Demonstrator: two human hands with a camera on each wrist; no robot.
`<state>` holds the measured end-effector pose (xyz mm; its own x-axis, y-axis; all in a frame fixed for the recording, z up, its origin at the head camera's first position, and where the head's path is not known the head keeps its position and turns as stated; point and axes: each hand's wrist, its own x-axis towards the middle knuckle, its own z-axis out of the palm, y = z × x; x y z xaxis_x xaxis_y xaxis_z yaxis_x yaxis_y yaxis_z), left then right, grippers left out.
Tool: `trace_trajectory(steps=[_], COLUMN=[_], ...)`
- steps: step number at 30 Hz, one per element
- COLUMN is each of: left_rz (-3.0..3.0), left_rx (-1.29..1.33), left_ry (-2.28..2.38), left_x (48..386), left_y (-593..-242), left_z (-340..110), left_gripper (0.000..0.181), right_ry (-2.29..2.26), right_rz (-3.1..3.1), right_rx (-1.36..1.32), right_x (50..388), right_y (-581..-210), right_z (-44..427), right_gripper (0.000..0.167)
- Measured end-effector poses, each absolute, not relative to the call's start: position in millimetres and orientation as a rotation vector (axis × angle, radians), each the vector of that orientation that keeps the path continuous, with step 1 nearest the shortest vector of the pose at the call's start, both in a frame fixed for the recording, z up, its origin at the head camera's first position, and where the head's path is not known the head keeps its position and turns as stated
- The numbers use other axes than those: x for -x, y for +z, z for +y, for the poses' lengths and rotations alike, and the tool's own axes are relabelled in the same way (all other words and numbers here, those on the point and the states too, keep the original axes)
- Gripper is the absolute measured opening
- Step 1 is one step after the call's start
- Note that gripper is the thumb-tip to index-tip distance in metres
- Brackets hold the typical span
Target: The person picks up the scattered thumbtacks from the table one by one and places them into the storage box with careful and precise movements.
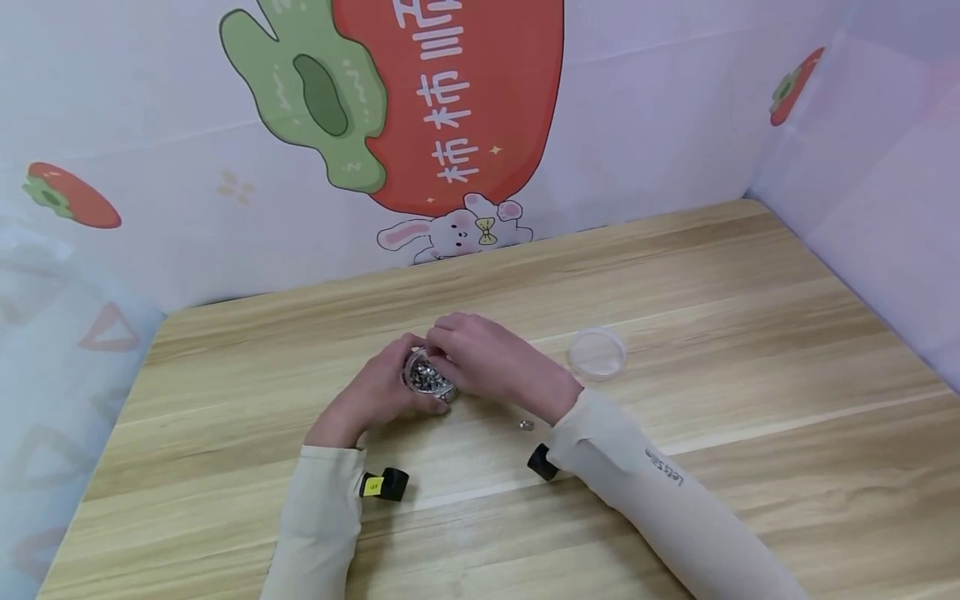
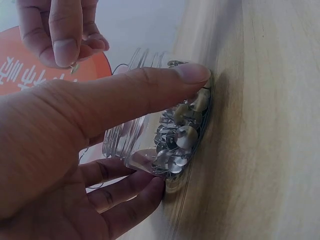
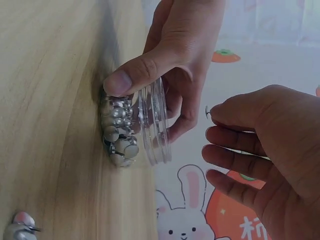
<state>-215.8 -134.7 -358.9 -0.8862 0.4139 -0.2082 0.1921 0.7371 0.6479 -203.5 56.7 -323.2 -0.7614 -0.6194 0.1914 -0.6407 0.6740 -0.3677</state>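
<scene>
A clear round jar [image 3: 155, 135] stands on the table, its lower part filled with silver thumbtacks [image 1: 426, 375]. My left hand [image 1: 378, 387] grips the jar from the left, with the thumb along the near side and the other fingers on the far side. Above the jar's open mouth is my right hand [image 1: 487, 358]. In the right wrist view, its thumb and forefinger pinch one thumbtack [image 3: 207, 112], apart from the jar, while the other fingers are loosely bent. A small group of loose thumbtacks [image 1: 527, 425] lies on the table below the right forearm.
To the right of the hands, a clear round lid [image 1: 597, 353] lies on the wooden table [image 1: 712, 333]. A printed cloth wall [image 1: 637, 100] rises behind the table, with more cloth at both sides. Black wrist cameras [image 1: 393, 484] sit at the sleeve cuffs.
</scene>
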Motion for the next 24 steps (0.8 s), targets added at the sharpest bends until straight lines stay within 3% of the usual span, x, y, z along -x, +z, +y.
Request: trace_trajectory(steps=[5,8,16,24], left_rz=[2.614,2.617,2.617,2.605], left_rx=[-0.499,-0.520,-0.504,-0.435], left_ry=[0.896,0.895,0.882,0.900], left_x=[218,219,218,216], left_y=[-357,-357,-357,-358], left_z=[-134,-134,-135,-134], left_gripper=[0.092,0.094,0.098,0.083], right_ry=[0.494,0.430,0.360,0.294], right_rz=[-2.830,-2.837,-2.808,-2.857], right_rx=[-1.050,-1.043,-1.082,-1.049], right_x=[204,203,196,168], right_y=[-326,-327,-323,-322], right_z=[59,60,63,107], right_gripper=[0.075,0.095,0.101,0.097])
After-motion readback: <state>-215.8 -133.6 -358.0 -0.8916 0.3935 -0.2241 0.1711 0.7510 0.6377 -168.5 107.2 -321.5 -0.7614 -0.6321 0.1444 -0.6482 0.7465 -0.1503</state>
